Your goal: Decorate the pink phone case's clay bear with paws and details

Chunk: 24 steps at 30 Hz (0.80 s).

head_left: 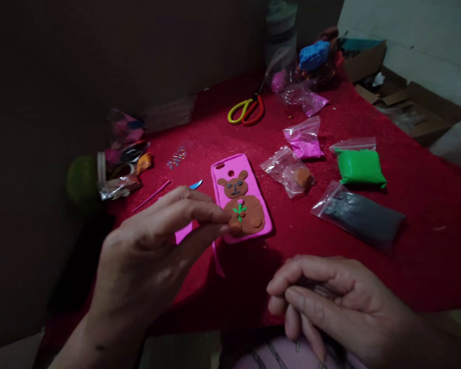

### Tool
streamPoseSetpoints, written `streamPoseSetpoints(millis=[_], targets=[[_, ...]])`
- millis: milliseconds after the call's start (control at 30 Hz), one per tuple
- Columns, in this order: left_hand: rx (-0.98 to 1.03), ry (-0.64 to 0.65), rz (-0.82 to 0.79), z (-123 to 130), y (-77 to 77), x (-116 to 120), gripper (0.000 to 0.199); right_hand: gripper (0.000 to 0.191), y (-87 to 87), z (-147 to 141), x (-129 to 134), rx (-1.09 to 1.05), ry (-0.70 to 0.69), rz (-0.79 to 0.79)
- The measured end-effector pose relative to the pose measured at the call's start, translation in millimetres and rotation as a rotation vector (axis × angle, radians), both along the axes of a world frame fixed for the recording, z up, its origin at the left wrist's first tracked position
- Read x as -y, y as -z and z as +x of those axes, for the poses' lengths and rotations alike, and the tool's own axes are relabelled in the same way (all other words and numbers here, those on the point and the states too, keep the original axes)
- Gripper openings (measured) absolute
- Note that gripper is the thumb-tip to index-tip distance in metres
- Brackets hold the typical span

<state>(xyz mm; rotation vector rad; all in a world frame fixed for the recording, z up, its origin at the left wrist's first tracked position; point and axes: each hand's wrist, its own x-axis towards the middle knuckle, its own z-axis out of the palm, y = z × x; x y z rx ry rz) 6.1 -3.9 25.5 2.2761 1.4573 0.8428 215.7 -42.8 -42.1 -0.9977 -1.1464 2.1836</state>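
Note:
A pink phone case (259, 207) lies on the red cloth, with a brown clay bear (249, 205) on it that has a pink flower with green leaves. My left hand (165, 236) is over the case's lower left edge, thumb and index finger pinched by the bear's foot; anything between the tips is too small to tell. Partly behind that hand are pink clay pieces (183, 233) and a blue-tipped blade (195, 184). My right hand (330, 302) is at the table's front edge, its fingers curled and thumb against the index finger. What it holds, if anything, is hidden.
Bags of green clay (361, 166), dark clay (363, 218), pink clay (305, 141) and brown clay (302, 177) lie right of the case. Scissors (248, 110) sit behind. A tipped jar (84, 179) and small beads (176, 157) are left; cardboard boxes (426, 102) stand beyond the table.

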Motion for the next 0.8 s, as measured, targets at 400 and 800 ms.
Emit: streamPoseSetpoints(millis=[400,800], targets=[[0.305,-0.068,-0.044,-55,-3.1,5,0.009,0.017,-24.9,-101,6,1.216,-0.159,1.173],[0.451,-0.057,-0.139,-78,8.5,-2,0.006,0.019,-40.9,-115,5,1.475,-0.311,1.001]])
